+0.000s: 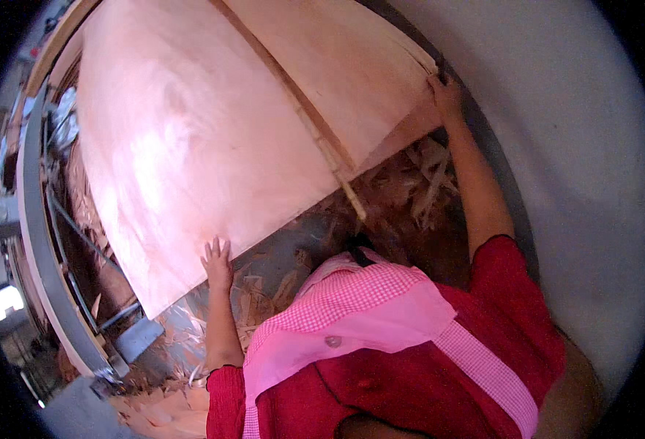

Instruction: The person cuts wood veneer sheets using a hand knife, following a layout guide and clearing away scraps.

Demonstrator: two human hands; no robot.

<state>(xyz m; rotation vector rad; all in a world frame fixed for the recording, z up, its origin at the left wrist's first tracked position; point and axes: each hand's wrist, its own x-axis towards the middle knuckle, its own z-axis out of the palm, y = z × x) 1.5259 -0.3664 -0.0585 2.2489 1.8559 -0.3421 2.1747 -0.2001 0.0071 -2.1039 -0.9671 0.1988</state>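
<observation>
A broad, pale pinkish wood veneer sheet [154,146] lies in front of me, its near edge running diagonally. My left hand [218,263] rests on that near edge with its fingers spread. Farther off on the right, a second veneer sheet [366,80] lies beside the first. My right hand [447,99] is closed on its right edge near the corner, the fingers partly hidden. Between the two sheets runs a thin wooden stick [330,155], its near end sticking out past the edges.
Broken veneer scraps [428,183] litter the ground below the sheets and around me. A metal frame [59,241] with bars curves along the left side. A pale wall [578,183] stands close on the right.
</observation>
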